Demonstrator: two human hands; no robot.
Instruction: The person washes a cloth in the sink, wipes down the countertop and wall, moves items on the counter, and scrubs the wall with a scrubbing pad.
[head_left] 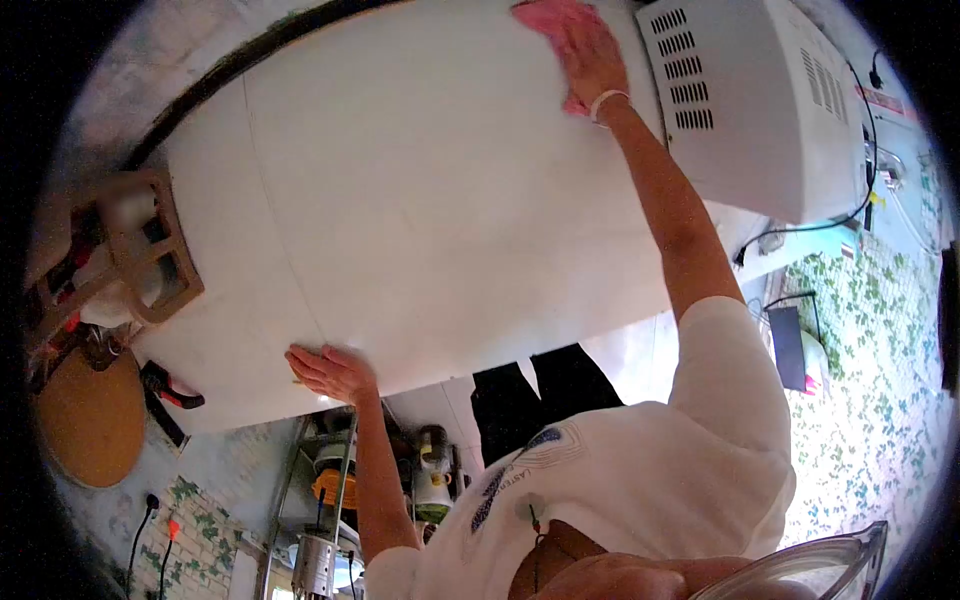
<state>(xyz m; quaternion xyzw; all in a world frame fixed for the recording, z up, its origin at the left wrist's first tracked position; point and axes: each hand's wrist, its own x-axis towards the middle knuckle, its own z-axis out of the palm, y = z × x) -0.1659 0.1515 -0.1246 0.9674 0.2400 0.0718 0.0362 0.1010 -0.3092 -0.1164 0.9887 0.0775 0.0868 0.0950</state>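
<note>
Fingers (577, 38) of right hand (598, 68), outstretched on pink cloth (541, 16), long axis slanting, corner pointing upper left

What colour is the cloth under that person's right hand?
Pink. The cloth shows in the head view, the only one here.

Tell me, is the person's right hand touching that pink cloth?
Touching. The head view shows the right hand laid over the pink cloth, which spreads out from beneath it with no visible gap.
</note>
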